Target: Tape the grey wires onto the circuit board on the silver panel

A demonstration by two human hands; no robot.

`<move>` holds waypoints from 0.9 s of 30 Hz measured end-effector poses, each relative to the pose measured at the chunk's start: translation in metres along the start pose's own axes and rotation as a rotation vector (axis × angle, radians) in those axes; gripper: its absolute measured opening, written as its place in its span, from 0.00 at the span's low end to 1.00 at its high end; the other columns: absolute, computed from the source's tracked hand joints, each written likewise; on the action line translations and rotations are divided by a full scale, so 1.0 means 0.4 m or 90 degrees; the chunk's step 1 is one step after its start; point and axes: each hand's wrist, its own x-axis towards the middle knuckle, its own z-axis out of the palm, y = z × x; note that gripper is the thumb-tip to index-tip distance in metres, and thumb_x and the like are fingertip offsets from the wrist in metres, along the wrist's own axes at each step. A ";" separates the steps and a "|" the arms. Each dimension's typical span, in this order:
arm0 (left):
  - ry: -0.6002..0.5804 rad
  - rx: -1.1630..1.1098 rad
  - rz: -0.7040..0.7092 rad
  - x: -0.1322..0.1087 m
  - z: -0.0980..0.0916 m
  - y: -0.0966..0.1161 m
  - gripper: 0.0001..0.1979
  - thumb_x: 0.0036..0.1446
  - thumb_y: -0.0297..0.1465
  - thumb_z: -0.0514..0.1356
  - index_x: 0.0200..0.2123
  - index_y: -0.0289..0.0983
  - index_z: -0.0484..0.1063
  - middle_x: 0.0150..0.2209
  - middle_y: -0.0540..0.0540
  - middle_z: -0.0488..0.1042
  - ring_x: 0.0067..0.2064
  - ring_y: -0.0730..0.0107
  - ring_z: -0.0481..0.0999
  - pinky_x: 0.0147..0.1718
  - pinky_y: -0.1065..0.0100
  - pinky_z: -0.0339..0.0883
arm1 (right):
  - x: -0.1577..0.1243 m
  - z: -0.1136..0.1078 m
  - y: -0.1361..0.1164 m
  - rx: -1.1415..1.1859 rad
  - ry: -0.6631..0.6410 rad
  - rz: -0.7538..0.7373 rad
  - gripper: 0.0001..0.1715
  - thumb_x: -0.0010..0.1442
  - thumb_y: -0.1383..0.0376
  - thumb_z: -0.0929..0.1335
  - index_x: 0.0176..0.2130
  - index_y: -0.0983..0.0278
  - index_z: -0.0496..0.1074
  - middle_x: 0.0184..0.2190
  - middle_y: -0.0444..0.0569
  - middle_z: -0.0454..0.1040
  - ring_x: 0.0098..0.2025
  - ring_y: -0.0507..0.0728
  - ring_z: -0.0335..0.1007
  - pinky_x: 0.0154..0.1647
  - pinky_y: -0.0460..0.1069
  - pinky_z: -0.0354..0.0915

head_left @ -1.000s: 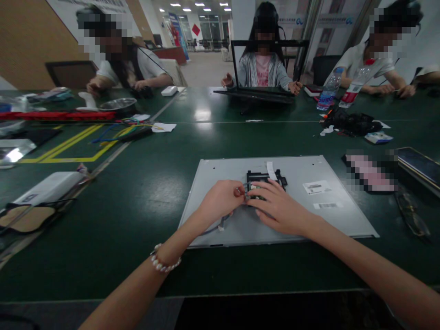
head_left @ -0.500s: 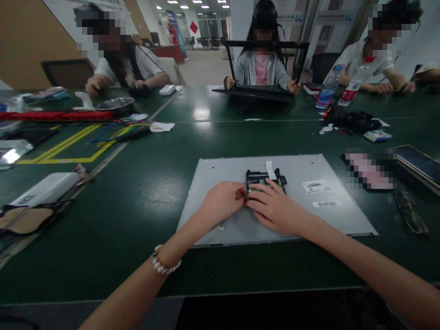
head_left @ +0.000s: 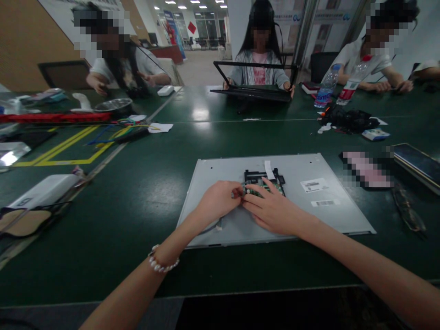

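A flat grey metal display panel [head_left: 338,215] lies on the table in front of me. At its middle sits a green circuit board [head_left: 256,182] in a black plastic bracket [head_left: 253,173]. My left hand [head_left: 222,198] is closed in a pinch at the board's left edge; what the fingertips hold is hidden. My right hand [head_left: 273,204] rests over the board's lower part with fingers stretched and apart, their tips close to the left fingertips. A thin grey cable [head_left: 217,224] shows on the panel below my left hand. A white strip [head_left: 269,169] lies across the bracket's top.
Glasses [head_left: 409,211], a pink-screened phone [head_left: 367,169] and a dark phone [head_left: 419,160] lie at right. At left are a white box [head_left: 44,190] and a tan-and-black item [head_left: 25,222]. Opposite, a co-worker holds a black frame [head_left: 256,65]; bottles [head_left: 326,87] stand nearby.
My hands stay at the board with small finger shifts; more of the green board and the grey cable shows. Across the table, the co-worker's black frame has been lowered.
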 end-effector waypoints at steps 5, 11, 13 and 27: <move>-0.003 -0.016 0.011 0.001 0.004 -0.011 0.10 0.51 0.27 0.54 0.29 0.37 0.76 0.28 0.46 0.77 0.30 0.69 0.73 0.32 0.70 0.60 | -0.002 0.003 0.001 0.000 0.000 0.005 0.21 0.65 0.64 0.62 0.56 0.63 0.68 0.57 0.55 0.69 0.65 0.66 0.54 0.65 0.71 0.49; -0.016 -0.023 0.022 0.004 0.006 -0.023 0.10 0.51 0.28 0.54 0.31 0.37 0.76 0.30 0.47 0.77 0.31 0.70 0.73 0.33 0.70 0.61 | -0.002 0.003 0.002 0.017 -0.006 0.016 0.22 0.66 0.65 0.61 0.58 0.63 0.67 0.58 0.54 0.69 0.65 0.65 0.53 0.65 0.70 0.48; -0.018 -0.027 0.028 0.005 0.004 -0.024 0.11 0.50 0.27 0.54 0.32 0.36 0.76 0.30 0.47 0.77 0.31 0.70 0.73 0.33 0.70 0.62 | -0.005 -0.001 0.003 0.027 -0.002 0.019 0.22 0.67 0.64 0.60 0.59 0.64 0.66 0.59 0.54 0.68 0.65 0.64 0.53 0.65 0.70 0.47; 0.050 -0.090 -0.003 -0.002 -0.027 -0.033 0.10 0.58 0.34 0.56 0.36 0.37 0.76 0.34 0.47 0.78 0.34 0.69 0.75 0.38 0.67 0.67 | -0.110 -0.071 0.162 -0.057 0.070 0.325 0.24 0.68 0.62 0.58 0.57 0.70 0.67 0.55 0.59 0.71 0.57 0.65 0.65 0.59 0.60 0.60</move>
